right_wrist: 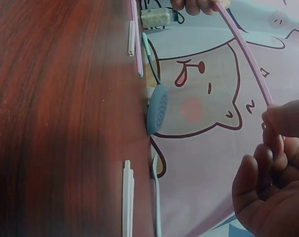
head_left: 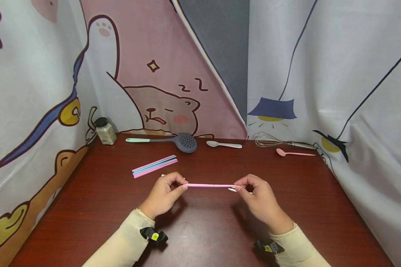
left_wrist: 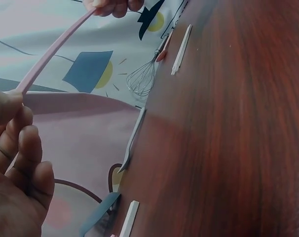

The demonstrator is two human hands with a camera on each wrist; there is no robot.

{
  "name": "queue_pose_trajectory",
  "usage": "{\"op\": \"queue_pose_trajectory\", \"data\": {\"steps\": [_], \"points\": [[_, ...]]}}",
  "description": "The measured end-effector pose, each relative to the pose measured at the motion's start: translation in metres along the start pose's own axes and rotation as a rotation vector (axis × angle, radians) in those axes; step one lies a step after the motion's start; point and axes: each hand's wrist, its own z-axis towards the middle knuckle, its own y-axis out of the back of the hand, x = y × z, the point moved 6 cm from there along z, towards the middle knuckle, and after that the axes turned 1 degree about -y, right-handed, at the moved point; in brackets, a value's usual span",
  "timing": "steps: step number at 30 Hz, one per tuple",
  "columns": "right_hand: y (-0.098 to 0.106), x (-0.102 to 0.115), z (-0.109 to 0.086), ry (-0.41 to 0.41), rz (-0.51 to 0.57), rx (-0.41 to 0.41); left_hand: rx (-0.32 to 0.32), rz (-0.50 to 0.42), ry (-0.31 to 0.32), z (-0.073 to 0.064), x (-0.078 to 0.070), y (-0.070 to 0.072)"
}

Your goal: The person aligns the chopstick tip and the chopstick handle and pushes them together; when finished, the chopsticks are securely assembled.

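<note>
My left hand (head_left: 165, 195) pinches one end of a pink straw (head_left: 211, 185) between thumb and index finger. At its other end, my right hand (head_left: 262, 202) grips the straw the same way. Stretched between them, the straw is nearly level and held above the brown table (head_left: 207, 230). In the left wrist view, the straw (left_wrist: 56, 48) runs up from the thumb to the opposite hand. White sticks (head_left: 232, 190) lie behind the right hand, partly covered by it. Another white piece (left_wrist: 130, 218) lies on the left hand's side. Pink and blue straws (head_left: 155, 166) lie together beyond the left hand.
Along the back edge are a jar with a black lid (head_left: 105, 131), a grey slotted skimmer (head_left: 186, 142) with a mint handle, a white spoon (head_left: 224, 144), a wire whisk (head_left: 270, 140) and a pink spoon (head_left: 294, 153). Printed curtains (head_left: 320, 81) surround the table.
</note>
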Motion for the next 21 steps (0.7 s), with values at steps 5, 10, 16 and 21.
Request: {"op": "queue_pose_trajectory", "data": {"steps": [5,10,16,21], "points": [[-0.001,0.002,0.0,0.007,0.038,0.023,-0.006,0.001,0.002,0.0,0.0,0.0],[-0.001,0.002,-0.001,0.008,0.06,0.029,0.005,-0.01,0.021,-0.002,0.001,-0.001],[-0.003,0.0,0.0,0.022,0.068,0.055,0.001,0.014,-0.008,-0.002,0.001,0.001],[-0.002,-0.004,0.003,0.017,0.054,0.09,0.001,0.062,-0.007,0.003,0.007,0.012]]}}
